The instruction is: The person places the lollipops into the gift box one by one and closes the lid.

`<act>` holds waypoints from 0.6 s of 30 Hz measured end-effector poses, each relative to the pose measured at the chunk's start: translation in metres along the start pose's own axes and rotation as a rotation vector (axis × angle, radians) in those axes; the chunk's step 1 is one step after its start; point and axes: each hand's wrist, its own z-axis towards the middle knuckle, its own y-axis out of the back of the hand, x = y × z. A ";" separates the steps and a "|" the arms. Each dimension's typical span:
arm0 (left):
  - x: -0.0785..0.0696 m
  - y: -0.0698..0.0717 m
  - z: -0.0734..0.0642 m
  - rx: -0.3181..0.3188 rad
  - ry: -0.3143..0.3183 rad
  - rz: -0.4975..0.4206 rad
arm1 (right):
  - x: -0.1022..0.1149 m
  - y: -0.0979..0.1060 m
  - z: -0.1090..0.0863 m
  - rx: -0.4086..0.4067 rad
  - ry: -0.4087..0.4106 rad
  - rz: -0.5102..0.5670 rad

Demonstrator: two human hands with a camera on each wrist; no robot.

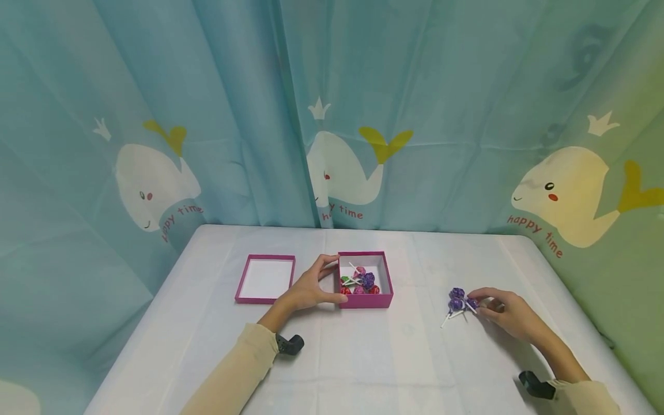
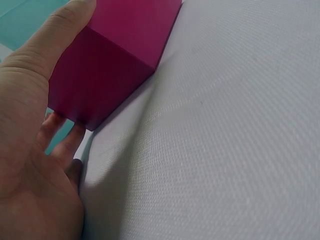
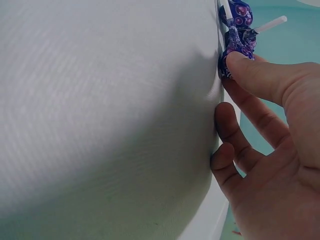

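Note:
A magenta box (image 1: 365, 301) with a white inside holds several wrapped lollipops (image 1: 368, 280) in purple, red, pink and green. My left hand (image 1: 309, 286) grips its left side, thumb at the front corner and fingers toward the back. The left wrist view shows the thumb against the box (image 2: 107, 75) and fingertips at its far edge. On the right, my right hand (image 1: 510, 314) pinches a purple-wrapped lollipop (image 1: 471, 303) between thumb and index finger. Other purple lollipops (image 1: 456, 304) lie beside it on the cloth. In the right wrist view, the thumb partly hides the pinched lollipop (image 3: 227, 70).
The box's shallow lid (image 1: 253, 300), magenta-rimmed with a white inside, lies left of my left hand. A white cloth (image 1: 404, 357) covers the table. Behind the table hangs a blue-green curtain (image 1: 249, 144) printed with whales.

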 end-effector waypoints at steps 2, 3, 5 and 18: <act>-0.001 0.000 0.000 0.001 0.001 -0.001 | 0.000 0.000 0.000 -0.001 -0.003 -0.002; -0.001 0.000 0.000 0.001 0.000 -0.002 | 0.000 0.000 0.000 -0.003 -0.001 -0.006; -0.001 0.000 0.000 0.001 -0.001 -0.004 | 0.001 0.002 0.000 0.001 0.005 -0.010; -0.005 0.000 -0.003 -0.005 0.006 -0.003 | 0.010 0.047 0.002 0.003 0.215 -0.092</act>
